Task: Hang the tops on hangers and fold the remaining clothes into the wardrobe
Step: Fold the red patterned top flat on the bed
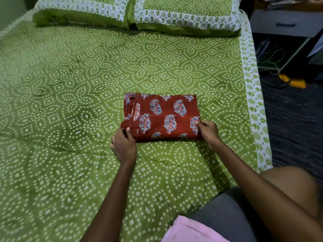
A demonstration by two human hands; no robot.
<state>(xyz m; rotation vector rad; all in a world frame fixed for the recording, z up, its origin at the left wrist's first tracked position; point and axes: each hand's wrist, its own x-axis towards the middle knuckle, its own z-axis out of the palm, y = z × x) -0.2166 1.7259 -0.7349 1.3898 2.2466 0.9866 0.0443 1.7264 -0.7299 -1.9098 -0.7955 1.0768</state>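
Gripping the near corners of a folded rust-red cotton garment printed with blue floral motifs [161, 116], we have both hands on it at once.

Our left hand [123, 145] curls its fingers round the garment's near left corner, thumb on top of the cloth, and our right hand [208, 131] pinches the near right corner, thumb pressed onto a blue motif. The garment lies flat as a neat rectangle near the middle of the bed, on a green bedspread dotted with white swirls [70, 102]. Beyond it, two matching green pillows with white patterned borders [136, 13] rest against the head of the bed. Just below our arms, a pale pink cloth [188, 231] sits at the near edge. Off the bed's right side stands a grey drawer unit [286, 25].
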